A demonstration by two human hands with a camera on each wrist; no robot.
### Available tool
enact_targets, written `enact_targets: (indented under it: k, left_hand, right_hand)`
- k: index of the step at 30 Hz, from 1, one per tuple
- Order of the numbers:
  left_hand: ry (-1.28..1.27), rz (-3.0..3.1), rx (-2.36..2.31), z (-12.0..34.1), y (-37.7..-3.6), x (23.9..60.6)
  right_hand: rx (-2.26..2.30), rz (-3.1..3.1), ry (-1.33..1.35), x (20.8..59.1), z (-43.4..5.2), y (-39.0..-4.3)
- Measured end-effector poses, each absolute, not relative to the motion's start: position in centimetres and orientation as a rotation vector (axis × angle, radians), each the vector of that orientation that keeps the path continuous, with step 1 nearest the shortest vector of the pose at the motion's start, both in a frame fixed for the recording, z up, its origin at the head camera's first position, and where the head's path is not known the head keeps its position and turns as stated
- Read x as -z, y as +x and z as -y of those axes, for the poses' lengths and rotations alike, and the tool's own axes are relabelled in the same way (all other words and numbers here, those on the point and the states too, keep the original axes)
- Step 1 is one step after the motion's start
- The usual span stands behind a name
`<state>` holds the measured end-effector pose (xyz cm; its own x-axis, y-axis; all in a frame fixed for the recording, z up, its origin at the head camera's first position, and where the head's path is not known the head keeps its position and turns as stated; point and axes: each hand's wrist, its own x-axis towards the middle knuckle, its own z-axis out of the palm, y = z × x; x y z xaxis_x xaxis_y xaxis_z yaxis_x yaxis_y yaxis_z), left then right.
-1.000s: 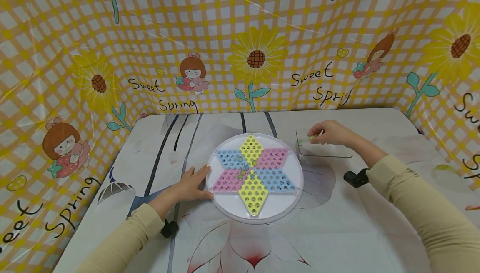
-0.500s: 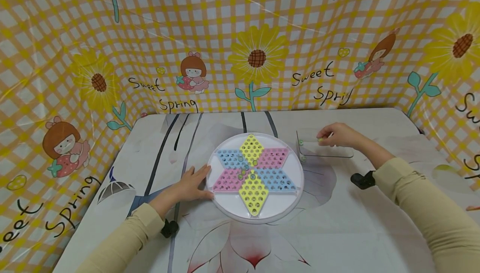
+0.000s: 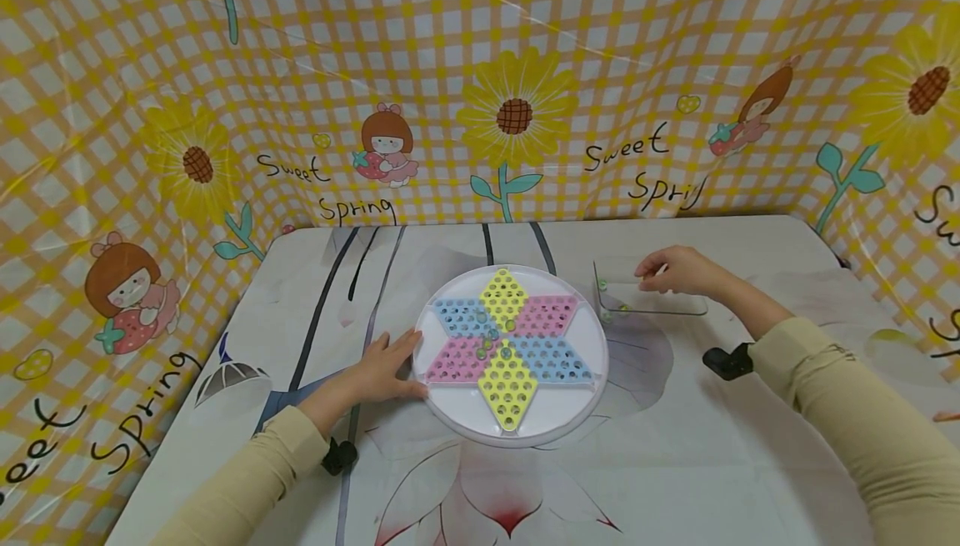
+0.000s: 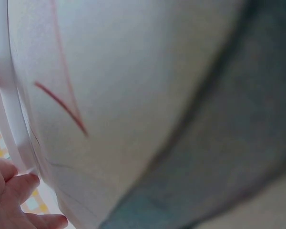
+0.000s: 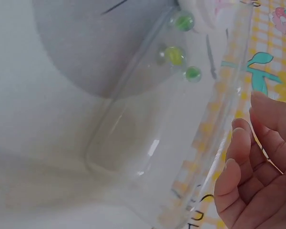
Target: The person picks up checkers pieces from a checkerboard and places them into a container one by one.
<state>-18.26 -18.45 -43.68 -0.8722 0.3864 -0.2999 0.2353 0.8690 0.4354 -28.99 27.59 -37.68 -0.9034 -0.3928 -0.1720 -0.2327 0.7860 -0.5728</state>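
A round white Chinese checkers board with a star of yellow, pink and blue holes lies on the table. Several glass marbles sit around its centre. My left hand rests against the board's left rim, thumb and fingers spread. Over a clear plastic box to the right, my right hand has loosely curled fingers, with nothing visible between them. Inside the box, in the right wrist view, are a yellow marble and two green ones, one of them a small green marble.
A white cloth with flower prints covers the table. Behind and at both sides hangs a yellow checked curtain. Each wrist carries a black camera mount, such as the right mount.
My right hand moved right, away from the board, and let go of the yellow marble, which now lies near the box's front left corner. The left hand and the board stayed in place.
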Motion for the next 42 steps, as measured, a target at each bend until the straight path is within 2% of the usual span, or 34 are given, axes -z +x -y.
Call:
enact_targets:
  k: [13, 28, 42]
  left_hand:
    - [0.464, -2.656, -0.563, 18.4, -18.3, 43.8]
    - [0.45, -2.665, -0.564, 18.5, -18.3, 43.7]
    - [0.427, -2.654, -0.566, 18.4, -18.3, 43.5]
  right_hand:
    - [0.81, -2.718, -0.617, 35.7, -23.6, -28.3]
    - [0.831, -2.614, -0.772, 36.4, -17.3, -28.1]
    - [0.862, -2.532, -0.903, 38.0, -14.0, -28.2]
